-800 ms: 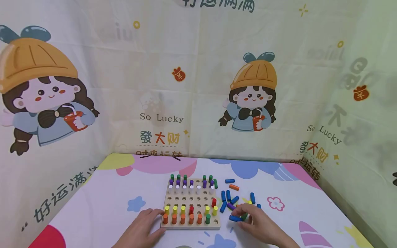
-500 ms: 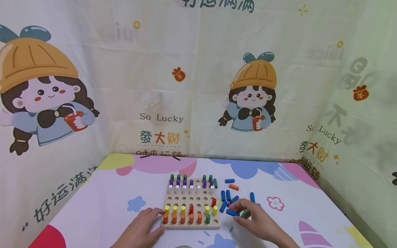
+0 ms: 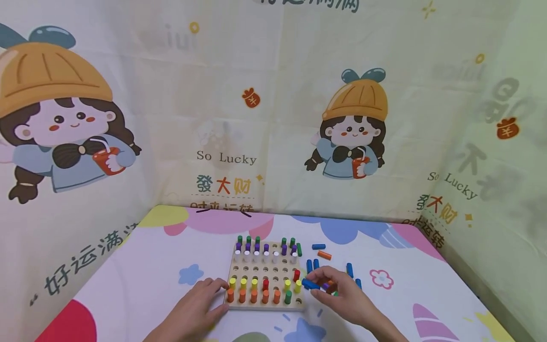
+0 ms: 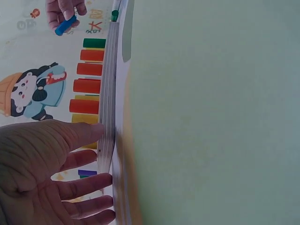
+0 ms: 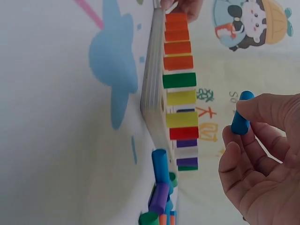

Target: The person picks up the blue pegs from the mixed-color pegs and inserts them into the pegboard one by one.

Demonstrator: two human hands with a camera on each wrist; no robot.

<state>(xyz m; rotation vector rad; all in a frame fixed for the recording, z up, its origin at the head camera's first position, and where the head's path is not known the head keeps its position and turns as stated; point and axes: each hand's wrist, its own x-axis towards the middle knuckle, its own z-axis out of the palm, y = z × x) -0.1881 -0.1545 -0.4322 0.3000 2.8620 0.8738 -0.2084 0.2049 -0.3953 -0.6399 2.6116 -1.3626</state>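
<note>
A wooden pegboard (image 3: 265,308) lies on the table, with rows of orange, yellow, white, purple and green pegs, two red ones and some bare holes. My left hand (image 3: 197,300) rests at its front left corner, thumb and fingertips touching the edge, fingers fairly straight. Between thumb and fingers, my right hand (image 3: 344,295) pinches a blue peg (image 3: 310,284), raised beside the board's right edge. The right wrist view shows that blue peg (image 5: 241,115) tilted, clear of the board. Part of the loose pile lies hidden behind my right hand.
Right of the board lie loose pegs: several blue ones (image 3: 349,270), an orange peg (image 3: 324,255), and a purple peg (image 5: 159,198) and a green peg (image 5: 149,218) in the pile. A green peg (image 3: 299,249) leans by the board's right edge. Printed cloth walls surround the table.
My right hand has lifted the blue peg off the table and carried it left and up to the board's right edge. The left hand stays at the corner. The head view has shifted slightly.
</note>
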